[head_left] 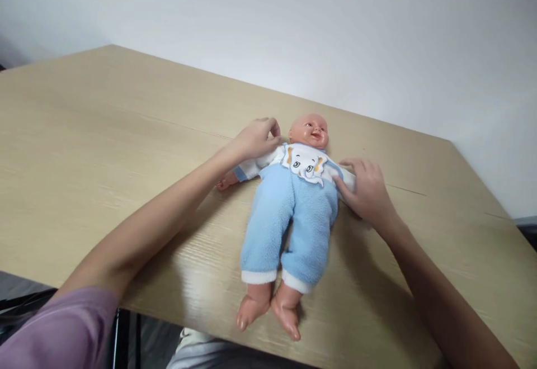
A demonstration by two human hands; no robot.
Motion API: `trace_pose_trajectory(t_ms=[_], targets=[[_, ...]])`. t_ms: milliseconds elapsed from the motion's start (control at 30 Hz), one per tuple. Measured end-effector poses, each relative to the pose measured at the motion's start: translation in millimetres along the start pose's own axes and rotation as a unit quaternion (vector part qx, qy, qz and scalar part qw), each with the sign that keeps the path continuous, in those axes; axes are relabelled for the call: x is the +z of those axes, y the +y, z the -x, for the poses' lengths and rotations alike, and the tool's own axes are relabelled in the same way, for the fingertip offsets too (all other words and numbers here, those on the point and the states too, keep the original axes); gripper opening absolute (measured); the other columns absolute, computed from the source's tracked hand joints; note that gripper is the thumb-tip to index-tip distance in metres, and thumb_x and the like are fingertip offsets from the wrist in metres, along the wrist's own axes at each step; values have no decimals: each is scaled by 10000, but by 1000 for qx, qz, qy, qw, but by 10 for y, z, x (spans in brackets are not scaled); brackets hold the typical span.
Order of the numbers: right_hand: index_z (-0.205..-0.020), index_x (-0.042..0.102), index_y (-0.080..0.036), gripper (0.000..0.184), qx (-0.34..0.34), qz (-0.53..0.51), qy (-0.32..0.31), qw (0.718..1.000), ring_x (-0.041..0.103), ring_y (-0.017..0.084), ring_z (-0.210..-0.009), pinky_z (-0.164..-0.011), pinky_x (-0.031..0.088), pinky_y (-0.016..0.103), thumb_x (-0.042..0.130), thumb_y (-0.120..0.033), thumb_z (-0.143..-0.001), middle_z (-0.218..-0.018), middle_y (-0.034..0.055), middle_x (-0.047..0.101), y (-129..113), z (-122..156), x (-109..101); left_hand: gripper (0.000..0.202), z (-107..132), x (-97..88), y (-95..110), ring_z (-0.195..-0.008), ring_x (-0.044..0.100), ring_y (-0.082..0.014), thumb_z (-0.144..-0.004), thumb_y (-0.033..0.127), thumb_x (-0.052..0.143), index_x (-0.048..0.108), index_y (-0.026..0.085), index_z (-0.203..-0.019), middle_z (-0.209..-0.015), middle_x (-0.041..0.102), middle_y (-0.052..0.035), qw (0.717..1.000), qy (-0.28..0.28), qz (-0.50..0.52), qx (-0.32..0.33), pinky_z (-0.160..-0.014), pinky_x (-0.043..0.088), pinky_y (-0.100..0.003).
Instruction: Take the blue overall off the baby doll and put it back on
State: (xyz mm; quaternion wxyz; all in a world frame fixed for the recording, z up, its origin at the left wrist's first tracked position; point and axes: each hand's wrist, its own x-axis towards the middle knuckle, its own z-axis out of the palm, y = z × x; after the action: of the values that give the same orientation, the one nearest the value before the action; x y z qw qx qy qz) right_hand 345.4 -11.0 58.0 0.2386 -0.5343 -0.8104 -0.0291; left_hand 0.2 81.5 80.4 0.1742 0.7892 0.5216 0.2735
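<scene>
A baby doll (289,212) lies on its back on the wooden table, head away from me, bare feet near the front edge. It wears a fuzzy light-blue and white outfit with an elephant face (308,163) on the chest. My left hand (258,137) is at the doll's shoulder on the left of the view, fingers curled toward the thumb; whether fabric is pinched between them is hidden. My right hand (367,187) is closed around the white sleeve (348,180) on the other side, thumb against the doll's side. That sleeve's end is covered by my hand.
The light wooden table (104,151) reaches far left and right, with thin seams in its top. A plain white wall (268,33) stands behind it. Below the front edge are dark metal legs (121,338) and my lap.
</scene>
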Motion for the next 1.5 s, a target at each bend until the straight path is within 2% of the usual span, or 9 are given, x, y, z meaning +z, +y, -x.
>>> trace_pose_trajectory(t_ms=[200, 400, 533, 667, 800, 933, 1067, 1267, 1500], targets=[[-1469, 643, -173, 703, 24, 7, 6, 1000, 667, 486, -1197, -1045, 491, 640, 639, -710, -1015, -1358, 225, 718, 596, 890, -37, 214, 168, 152, 672, -1209, 663, -296, -1093, 347, 556, 652, 169, -1162, -1265, 732, -151, 984, 35, 1, 173, -1058, 510, -405], [-1345, 700, -162, 617, 47, -60, -5, 997, 667, 404, -1011, -948, 522, 604, 716, -655, -975, -1158, 190, 758, 753, 935, -17, 368, 49, 676, 1195, -1307, 633, -427, -1063, 418, 651, 727, 86, -1202, -1326, 739, -249, 958, -66, -194, 200, -1120, 470, -547], [-1342, 682, -204, 622, 116, -157, 15, 981, 709, 382, -1100, -1008, 545, 580, 848, -603, -894, -1236, 162, 764, 712, 950, -45, 235, -21, 799, 1158, -1258, 649, -396, -1043, 230, 580, 736, 113, -1173, -1256, 773, -213, 954, -53, -192, 225, -1056, 463, -519], [-1311, 665, -251, 663, 175, -312, 77, 931, 717, 300, -1114, -981, 584, 451, 988, -490, -784, -1261, 103, 730, 639, 935, -65, 223, 29, 734, 1028, -1159, 672, -336, -1069, 236, 531, 686, 173, -1216, -1204, 789, -142, 957, -21, -97, 272, -1007, 469, -462], [-1107, 607, -266, 532, 156, -459, 172, 857, 682, 205, -1045, -977, 589, 342, 998, -424, -784, -1084, 21, 657, 459, 612, -53, 191, 130, 663, 966, -995, 699, -286, -1036, 268, 557, 676, 191, -1165, -1057, 773, -103, 939, 24, -18, 343, -926, 487, -401], [-988, 539, -267, 536, 99, -503, 217, 831, 658, 179, -1044, -1000, 577, 310, 1004, -395, -753, -1026, -3, 611, 188, 148, 47, 195, 200, 655, 921, -846, 691, -245, -1006, 300, 589, 694, 194, -1131, -887, 731, -52, 915, 72, 19, 398, -836, 486, -370], [-1096, 572, -270, 528, 71, -473, 231, 847, 665, 193, -989, -921, 575, 328, 973, -409, -780, -1050, 14, 642, -39, -101, 303, 200, 228, 696, 856, -870, 716, -236, -1027, 358, 566, 674, 225, -1129, -922, 769, -47, 894, 100, 9, 437, -903, 488, -398], [-1132, 634, -277, 359, -56, -327, 230, 915, 511, 172, -735, -691, 456, 328, 867, -427, -902, -919, -11, 598, -99, -5, 604, 211, 248, 767, 819, -865, 723, -243, -1019, 412, 572, 621, 246, -1139, -923, 776, -33, 878, 157, -40, 450, -960, 437, -457], [-1239, 655, -272, 182, -158, -298, 197, 921, 599, 256, -981, -845, 502, 421, 567, -388, -1129, -1101, 70, 633, -79, 108, 493, 175, 264, 655, 987, -868, 667, -254, -856, 379, 620, 559, 249, -956, -895, 701, -42, 934, 103, 70, 335, -901, 471, -426]])
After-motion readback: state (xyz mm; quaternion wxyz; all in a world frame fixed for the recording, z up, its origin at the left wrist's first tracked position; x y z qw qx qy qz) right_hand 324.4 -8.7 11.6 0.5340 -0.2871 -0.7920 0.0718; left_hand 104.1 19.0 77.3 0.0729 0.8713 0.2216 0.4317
